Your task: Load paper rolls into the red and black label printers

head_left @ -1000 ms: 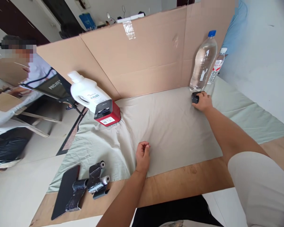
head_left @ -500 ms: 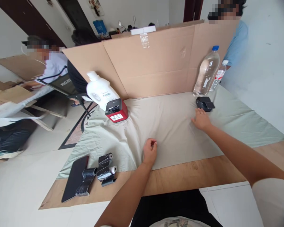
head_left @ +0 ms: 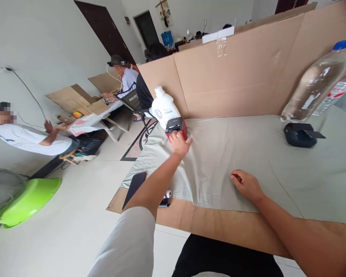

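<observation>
Both hands repositioned: left hand (head_left: 180, 142) now stretched to red label printer (head_left: 177, 129), fingers spread on it; right hand (head_left: 247, 186) withdrawn from black device (head_left: 300, 134), loosely curled, empty, resting on cloth (head_left: 219, 154).

Printer (head_left: 177, 129) on cloth (head_left: 248, 154), jug (head_left: 164, 107) behind; bottle (head_left: 314, 88) far right

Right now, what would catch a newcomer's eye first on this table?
The left hand reaching out to the red and black box at the far left of the grey cloth, beside a white jug. At the far right, a big clear water bottle leans over a small black device.
</observation>
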Tool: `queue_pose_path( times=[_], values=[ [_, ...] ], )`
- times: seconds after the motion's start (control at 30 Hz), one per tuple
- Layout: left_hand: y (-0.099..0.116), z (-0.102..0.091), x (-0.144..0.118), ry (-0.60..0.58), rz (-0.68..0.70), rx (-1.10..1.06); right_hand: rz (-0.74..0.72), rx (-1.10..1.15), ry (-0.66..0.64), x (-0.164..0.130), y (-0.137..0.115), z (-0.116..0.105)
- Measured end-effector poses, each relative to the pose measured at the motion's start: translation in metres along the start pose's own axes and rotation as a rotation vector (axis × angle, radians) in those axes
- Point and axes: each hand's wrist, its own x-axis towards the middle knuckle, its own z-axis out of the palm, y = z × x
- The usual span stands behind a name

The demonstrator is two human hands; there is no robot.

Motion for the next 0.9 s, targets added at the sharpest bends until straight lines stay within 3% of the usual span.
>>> queue_pose_path(
  times=[0.1,0.17,0.23,0.37,0.53,0.8,0.9],
  values=[
    [-0.012,-0.003,0.057,0.059,-0.328,0.068,-0.002,0.012,0.003,0.001,-0.001,-0.001],
    [-0.017,0.003,0.073,0.027,-0.501,0.033,-0.001,0.016,-0.002,0.002,-0.002,0.0],
    [-0.02,0.01,0.078,-0.008,-0.579,-0.007,0.007,0.016,-0.001,0.001,-0.004,0.001],
    [-0.017,0.022,0.074,-0.011,-0.584,-0.029,0.024,0.002,-0.007,0.001,-0.006,0.001],
    [-0.009,0.028,0.052,0.114,-0.547,0.067,0.025,-0.018,-0.02,0.002,-0.007,-0.001],
    [-0.007,0.012,-0.018,0.181,-0.383,0.016,0.028,-0.019,-0.032,0.001,-0.006,-0.003],
    [-0.002,0.0,-0.054,0.194,-0.27,-0.11,0.111,0.016,-0.052,0.006,-0.01,-0.003]
  ],
)
